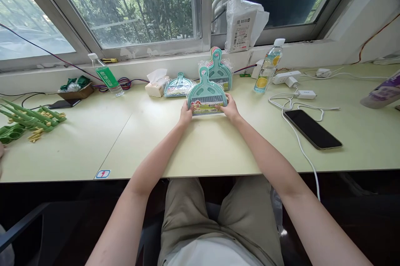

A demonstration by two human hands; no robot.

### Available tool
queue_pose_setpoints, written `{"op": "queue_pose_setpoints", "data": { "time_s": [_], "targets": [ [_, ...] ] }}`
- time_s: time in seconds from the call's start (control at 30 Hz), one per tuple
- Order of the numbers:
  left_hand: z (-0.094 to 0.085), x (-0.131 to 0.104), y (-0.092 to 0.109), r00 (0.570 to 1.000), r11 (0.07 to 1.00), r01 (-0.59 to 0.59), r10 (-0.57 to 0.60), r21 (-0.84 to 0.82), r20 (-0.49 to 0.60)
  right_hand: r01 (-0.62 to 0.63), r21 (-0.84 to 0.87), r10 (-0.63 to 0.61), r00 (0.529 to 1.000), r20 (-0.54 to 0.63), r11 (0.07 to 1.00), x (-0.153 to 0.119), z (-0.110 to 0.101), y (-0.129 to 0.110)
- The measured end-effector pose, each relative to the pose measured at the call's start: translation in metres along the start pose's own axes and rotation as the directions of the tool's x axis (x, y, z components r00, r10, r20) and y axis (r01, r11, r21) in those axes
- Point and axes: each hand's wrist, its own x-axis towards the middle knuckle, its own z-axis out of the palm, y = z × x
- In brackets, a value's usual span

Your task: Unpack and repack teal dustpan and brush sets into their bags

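Observation:
A teal mini dustpan and brush set [206, 95] with a printed label stands upright over the desk, its handle pointing up. My left hand [186, 114] is closed on its lower left edge, and my right hand [230, 108] grips the lower right edge. Just behind it, a stack of similar dustpan sets [222, 70] in clear wrap leans against the window ledge, partly hidden. Another wrapped teal dustpan set [179, 86] lies to the left of the held one, beside a tissue pack [156, 84].
A green-labelled bottle [108, 76] leans at the left; another bottle [268, 66] stands right of the stack. On the right lie a phone [312, 128] and white cables [293, 122]. Green stalk-like pieces [34, 118] occupy the far left. A white bag [243, 26] rests on the ledge.

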Motion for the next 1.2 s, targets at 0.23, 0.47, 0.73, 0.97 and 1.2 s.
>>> {"op": "queue_pose_setpoints", "data": {
  "time_s": [0.23, 0.47, 0.73, 0.97, 1.2],
  "targets": [
    [0.015, -0.002, 0.003, 1.0, 0.986, -0.027, 0.027, 0.167, 0.005, -0.002, 0.086, 0.008, 0.998, -0.068, 0.996, 0.014, -0.015, 0.012],
    [0.038, 0.028, 0.006, 0.983, 0.86, -0.18, 0.138, 0.478, 0.122, 0.037, -0.053, -0.051, 0.958, -0.281, 0.998, 0.042, -0.033, 0.022],
    [0.054, 0.079, -0.005, 0.961, 0.758, -0.238, 0.274, 0.608, 0.034, 0.067, -0.47, -0.246, 0.91, -0.333, 0.88, 0.077, -0.027, 0.018],
    [0.063, 0.107, -0.013, 0.965, 0.802, -0.168, 0.252, 0.573, -0.07, 0.082, -0.558, -0.321, 0.882, -0.345, 0.826, 0.103, -0.017, 0.02],
    [0.071, 0.122, -0.02, 0.964, 0.835, -0.208, 0.262, 0.509, -0.037, 0.062, -0.619, -0.341, 0.875, -0.343, 0.783, 0.117, -0.015, 0.026]
  ]
}}
